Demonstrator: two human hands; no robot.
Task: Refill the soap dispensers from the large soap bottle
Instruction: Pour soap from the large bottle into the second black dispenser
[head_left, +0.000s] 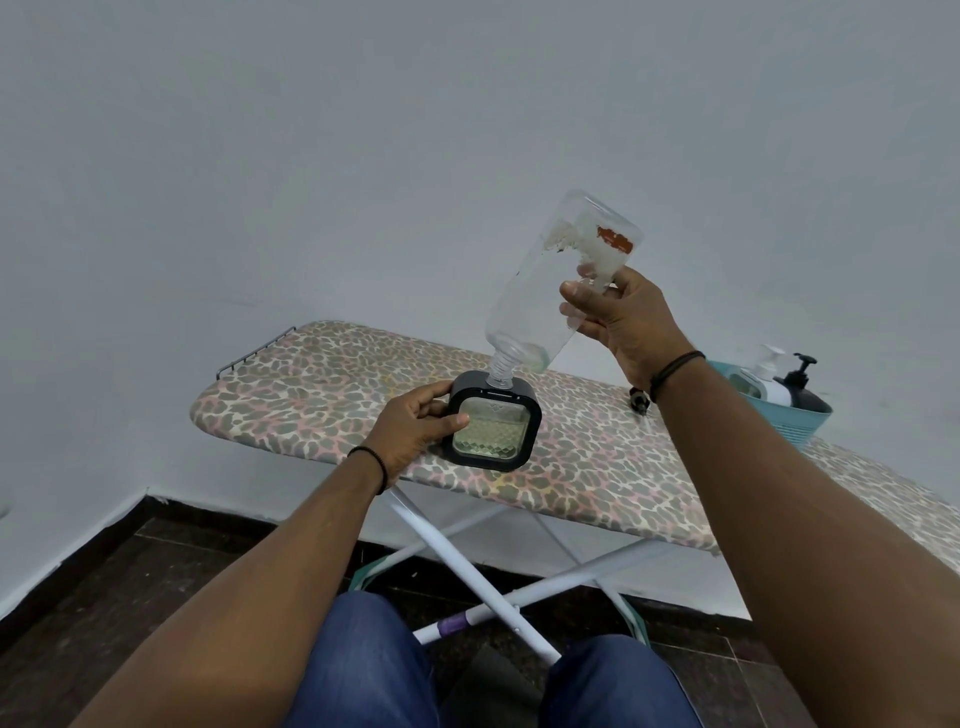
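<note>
A square black-framed soap dispenser (493, 427) with a clear ribbed window stands on the ironing board (597, 452); pale liquid fills its lower part. My left hand (415, 428) grips its left side. My right hand (623, 322) holds the large clear soap bottle (550, 291) upside down and tilted, its threaded neck set into the dispenser's top opening. The bottle looks nearly empty, with torn label remains near its raised base.
A teal basket (789, 415) at the board's right holds a white pump bottle (766, 371) and a black pump bottle (802, 387). A small dark cap-like part (639, 402) lies on the board behind my right wrist. The wall is close behind; white board legs stand below.
</note>
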